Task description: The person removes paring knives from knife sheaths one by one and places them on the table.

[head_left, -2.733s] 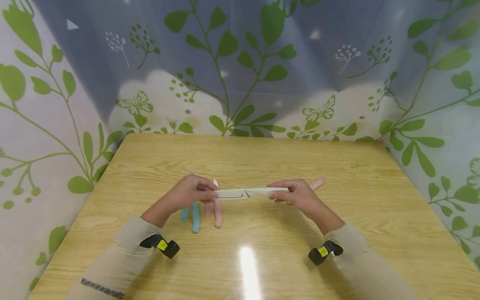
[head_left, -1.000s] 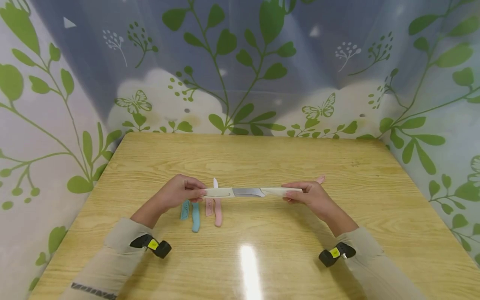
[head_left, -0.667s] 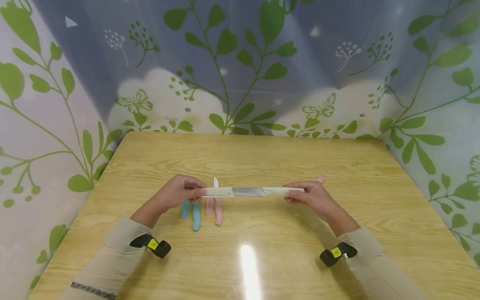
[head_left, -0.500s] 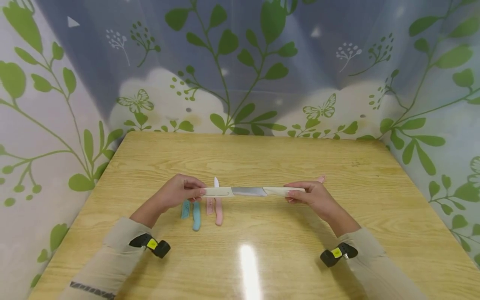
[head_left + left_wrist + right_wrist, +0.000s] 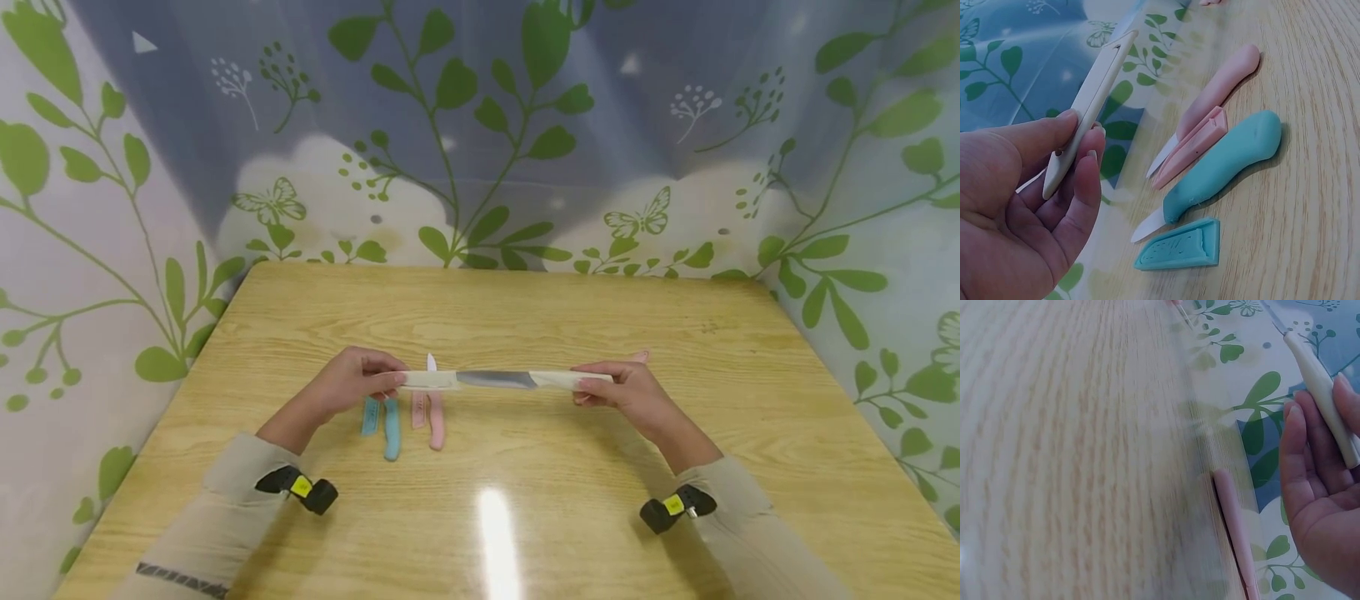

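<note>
My left hand [image 5: 348, 383] pinches a cream-white blade sheath [image 5: 429, 381] between thumb and fingers; the left wrist view shows this sheath [image 5: 1088, 103] tilted upward. In my right hand [image 5: 633, 398] is the handle of a matching cream-white knife [image 5: 553, 380], gripped with thumb and fingers. Its grey blade spans between the two hands, above the table. The blade's tip is at the sheath's mouth; I cannot tell whether it is still inside. In the right wrist view the knife handle [image 5: 1322, 390] lies across the fingers.
Below my left hand lie a teal knife [image 5: 392, 433] and teal sheath [image 5: 370, 418], beside a pink knife [image 5: 437, 425] and pink sheath [image 5: 418, 410]. Another pink piece [image 5: 1233, 525] lies behind my right hand. The wooden table [image 5: 562, 508] meets a leaf-patterned curtain [image 5: 480, 142].
My hands have moved apart, left hand leftward and right hand rightward. The knife has slid out of the sheath, so much more blade shows. The things on the table have not moved.
</note>
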The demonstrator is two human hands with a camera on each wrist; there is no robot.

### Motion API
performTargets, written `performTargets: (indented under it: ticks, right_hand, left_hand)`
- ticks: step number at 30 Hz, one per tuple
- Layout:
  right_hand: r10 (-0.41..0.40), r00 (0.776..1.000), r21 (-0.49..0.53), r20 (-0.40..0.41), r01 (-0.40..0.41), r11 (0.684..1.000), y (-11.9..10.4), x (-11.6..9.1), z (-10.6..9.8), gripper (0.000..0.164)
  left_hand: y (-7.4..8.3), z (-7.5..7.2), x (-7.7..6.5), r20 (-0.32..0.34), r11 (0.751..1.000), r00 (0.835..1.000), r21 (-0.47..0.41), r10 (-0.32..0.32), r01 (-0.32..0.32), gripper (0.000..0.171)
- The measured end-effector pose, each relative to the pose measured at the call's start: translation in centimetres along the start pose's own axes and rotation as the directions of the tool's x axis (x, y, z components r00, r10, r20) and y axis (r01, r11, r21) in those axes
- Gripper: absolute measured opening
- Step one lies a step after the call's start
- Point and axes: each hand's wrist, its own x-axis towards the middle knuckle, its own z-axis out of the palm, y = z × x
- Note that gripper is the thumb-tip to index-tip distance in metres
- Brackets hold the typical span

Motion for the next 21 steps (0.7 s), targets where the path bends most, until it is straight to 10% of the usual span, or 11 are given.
performTargets:
  ticks: [21]
  right_hand:
    - [0.068, 0.995, 0.090, -0.071, -0.062, 0.994, 0.54, 0.09, 0.46, 0.026]
  left_hand:
    - [-0.47, 0.04, 0.47, -0.019, 0.999, 0.998, 0.011, -0.052, 0.053, 0.023]
